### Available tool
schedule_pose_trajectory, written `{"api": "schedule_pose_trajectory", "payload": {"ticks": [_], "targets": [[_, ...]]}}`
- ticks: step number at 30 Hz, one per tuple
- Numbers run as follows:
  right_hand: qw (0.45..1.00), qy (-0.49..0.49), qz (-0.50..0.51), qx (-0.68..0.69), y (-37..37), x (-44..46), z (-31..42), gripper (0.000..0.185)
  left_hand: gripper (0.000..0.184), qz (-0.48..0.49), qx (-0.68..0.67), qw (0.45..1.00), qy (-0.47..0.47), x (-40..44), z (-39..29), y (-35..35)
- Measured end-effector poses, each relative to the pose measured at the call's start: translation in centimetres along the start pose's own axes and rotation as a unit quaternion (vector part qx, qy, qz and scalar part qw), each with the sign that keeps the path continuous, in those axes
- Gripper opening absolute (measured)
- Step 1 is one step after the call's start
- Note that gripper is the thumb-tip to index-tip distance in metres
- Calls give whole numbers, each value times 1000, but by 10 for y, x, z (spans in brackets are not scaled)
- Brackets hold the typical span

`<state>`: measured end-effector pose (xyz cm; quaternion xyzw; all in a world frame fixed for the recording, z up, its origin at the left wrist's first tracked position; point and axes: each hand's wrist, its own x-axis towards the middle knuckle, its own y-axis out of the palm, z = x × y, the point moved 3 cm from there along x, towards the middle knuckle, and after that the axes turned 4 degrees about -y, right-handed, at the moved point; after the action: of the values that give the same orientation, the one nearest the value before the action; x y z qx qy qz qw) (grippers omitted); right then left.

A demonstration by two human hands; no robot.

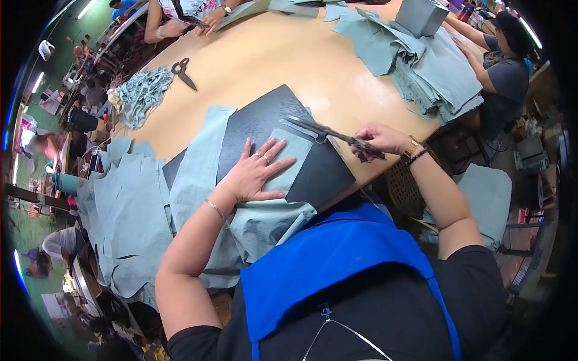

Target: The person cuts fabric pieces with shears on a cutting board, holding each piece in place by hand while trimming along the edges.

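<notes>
My left hand [260, 171] lies flat with fingers spread on a grey-green cloth piece [295, 153], which rests on a black board [247, 129]. My right hand [382, 141] is wrapped round the handles of dark scissors [328, 130]. Their blades point left, above the far end of the cloth piece. A thin strip lies by the blades. More cloth [265, 225] bunches below my left wrist and hangs at the table's near edge. A long cloth panel [201, 156] crosses the board's left part.
On the tan table [253, 72] lie a second pair of scissors [183, 73] and a heap of cloth scraps [141, 93]. Cloth piles sit at left [126, 210] and right [445, 72]. A co-worker's hands [192, 25] are at the far edge; another person [509, 66] sits right.
</notes>
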<state>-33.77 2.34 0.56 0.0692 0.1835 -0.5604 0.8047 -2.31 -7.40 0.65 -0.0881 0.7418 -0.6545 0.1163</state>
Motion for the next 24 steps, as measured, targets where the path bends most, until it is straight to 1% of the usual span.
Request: {"api": "schedule_pose_trajectory", "payload": {"ticks": [1,3,4,5,6,7,8,10,11,12,13,15,16,18,19,21,22,24], "targets": [[999,-11,-36,6,-3,-8,-4,22,81,-1,-1,1000,-3,1,2,0],[994,-18,-103,15,-15,-19,-16,20,82,-20,21,999,-42,10,16,5],[983,-16,-172,-69,-26,-23,-25,21,83,-31,31,997,-63,15,22,3],[959,-16,-239,-153,-35,-25,-35,21,80,-31,31,995,-86,20,30,0],[924,-17,-302,-235,-41,-28,-37,21,78,-50,48,990,-122,25,39,-1],[886,-33,-338,-317,-38,-35,-20,23,77,-70,65,983,-157,30,48,0],[879,-19,-333,-342,-40,-38,-15,24,75,-90,83,974,-193,32,57,1],[863,12,-324,-387,-43,-45,-3,26,71,-124,27,951,-282,23,61,-17],[857,2,-327,-399,-39,-51,8,28,71,-145,-5,934,-328,14,61,-22],[829,-106,-357,-417,-33,-51,25,29,71,-165,-36,913,-372,4,60,-27],[792,-212,-381,-426,-24,-51,42,32,68,-170,-39,902,-395,-10,51,-31],[865,-307,-301,-260,32,-74,138,39,69,-158,-56,894,-415,-44,18,-32],[852,-385,-262,-241,51,-94,165,34,70,-151,-63,890,-425,-61,1,-32],[816,-497,-61,-290,77,-129,206,14,72,-133,-70,879,-453,-88,-36,-27],[791,-568,17,-227,87,-140,220,14,72,-124,-73,872,-467,-97,-53,-23],[743,-659,85,-86,100,-150,237,14,75,-106,-81,850,-510,-112,-79,-12],[725,-680,98,-46,103,-151,240,14,76,-99,-87,837,-531,-120,-89,-6],[709,-696,113,-4,106,-147,240,14,79,-85,-95,816,-564,-129,-94,13]]}}
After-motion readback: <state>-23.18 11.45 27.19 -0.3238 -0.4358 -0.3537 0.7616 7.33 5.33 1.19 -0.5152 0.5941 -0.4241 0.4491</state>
